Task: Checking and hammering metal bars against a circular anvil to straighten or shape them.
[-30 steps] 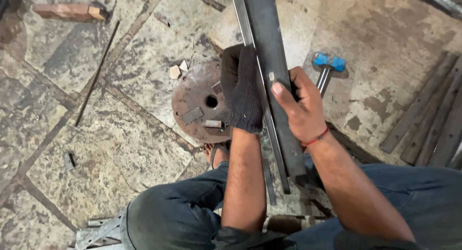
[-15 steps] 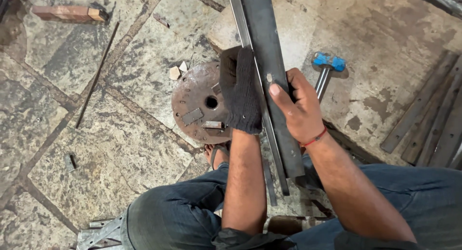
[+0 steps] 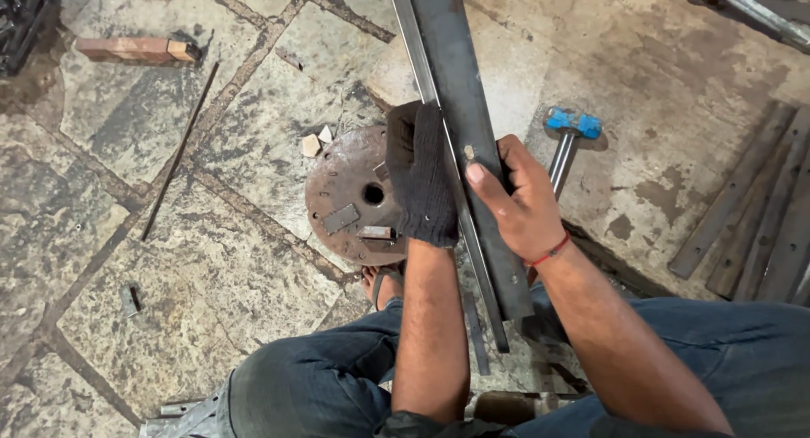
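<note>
Little is changed since the earlier frame: the long dark steel bar [image 3: 460, 126] is still gripped by the gloved left hand [image 3: 419, 175] and bare right hand [image 3: 516, 203] above the rusty round steel disc [image 3: 348, 203]; slippage onto the foot [image 3: 380, 282] is risked.

Left hand [image 3: 419, 175]: black glove, gripped flat steel bar [image 3: 460, 109] | Right hand [image 3: 516, 202]: bare, clasped bar's right edge | Beneath: rusty round plate [image 3: 342, 193] | Beside: blue-headed hammer [image 3: 567, 134] on stone floor [image 3: 169, 261]
</note>
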